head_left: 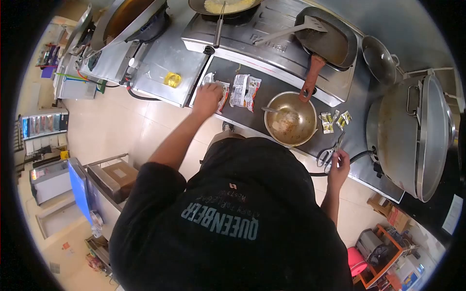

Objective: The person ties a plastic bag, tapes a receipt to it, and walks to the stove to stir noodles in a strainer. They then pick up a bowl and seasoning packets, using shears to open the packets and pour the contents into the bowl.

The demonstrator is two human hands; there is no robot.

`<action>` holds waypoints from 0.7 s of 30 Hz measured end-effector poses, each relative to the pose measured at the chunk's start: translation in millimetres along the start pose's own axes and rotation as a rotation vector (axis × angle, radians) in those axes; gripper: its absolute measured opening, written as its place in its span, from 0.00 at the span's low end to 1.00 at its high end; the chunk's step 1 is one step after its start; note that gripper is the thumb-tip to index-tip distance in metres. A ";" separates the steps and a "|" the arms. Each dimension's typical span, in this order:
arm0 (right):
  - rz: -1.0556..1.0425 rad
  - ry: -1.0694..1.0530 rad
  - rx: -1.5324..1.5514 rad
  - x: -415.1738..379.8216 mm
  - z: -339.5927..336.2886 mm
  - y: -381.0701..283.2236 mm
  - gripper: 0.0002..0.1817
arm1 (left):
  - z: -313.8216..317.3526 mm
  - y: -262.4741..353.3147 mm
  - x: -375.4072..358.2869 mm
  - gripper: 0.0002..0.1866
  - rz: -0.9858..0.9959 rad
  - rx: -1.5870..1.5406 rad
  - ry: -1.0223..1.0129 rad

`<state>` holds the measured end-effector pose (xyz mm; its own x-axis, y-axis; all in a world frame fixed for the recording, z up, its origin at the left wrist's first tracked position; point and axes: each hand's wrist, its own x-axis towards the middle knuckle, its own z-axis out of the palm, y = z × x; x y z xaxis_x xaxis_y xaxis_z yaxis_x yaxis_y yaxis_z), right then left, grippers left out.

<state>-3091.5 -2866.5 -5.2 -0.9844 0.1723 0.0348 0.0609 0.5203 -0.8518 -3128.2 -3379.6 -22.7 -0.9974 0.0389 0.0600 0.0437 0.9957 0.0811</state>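
My left hand [208, 99] is closed over the near end of a red and white foil packet [224, 93] at the counter's edge. Its fingertips are partly hidden. To the right lies a second seasoning packet [244, 92], silver with red. My right hand [339, 167] has its fingers closed at the handles of a pair of scissors [331, 154], whose blades point away over the counter. Between my hands stands a metal bowl [302, 127] with brownish powder and a fork [277, 111] in it. Several small yellow-green sachets [328, 122] lie right of the bowl.
Behind the bowl is a gas stove [272, 46] with a frying pan [228, 6] of yellowish food and a square pan [335, 46] bearing a spatula [310, 25]. A large lidded pot [398, 136] stands right. A yellow container [172, 79] sits on the left counter.
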 end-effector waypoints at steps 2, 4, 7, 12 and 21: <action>-0.188 -0.092 -0.089 9.5 22.9 -50.1 0.12 | 13.3 -23.3 6.4 0.10 0.103 0.120 -0.053; -0.312 -0.308 -0.102 20.1 52.5 -109.9 0.10 | 19.3 -31.0 13.3 0.12 0.123 0.154 -0.127; -0.537 -0.670 0.052 35.6 116.2 -193.5 0.08 | 15.6 -31.5 22.4 0.15 0.082 0.173 -0.277; -0.641 -0.775 -0.383 79.3 260.9 -176.3 0.08 | 37.8 -45.1 22.1 0.12 0.120 0.056 -0.253; -0.507 -0.691 -1.005 95.4 351.6 -158.9 0.11 | 45.3 -71.0 26.6 0.11 0.172 -0.150 -0.276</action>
<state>-3253.1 -3226.9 -50.3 -0.7967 -0.5278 -0.2945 -0.5369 0.8418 -0.0562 -3160.3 -3445.5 -71.9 -0.9515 0.2462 -0.1844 0.1993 0.9501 0.2400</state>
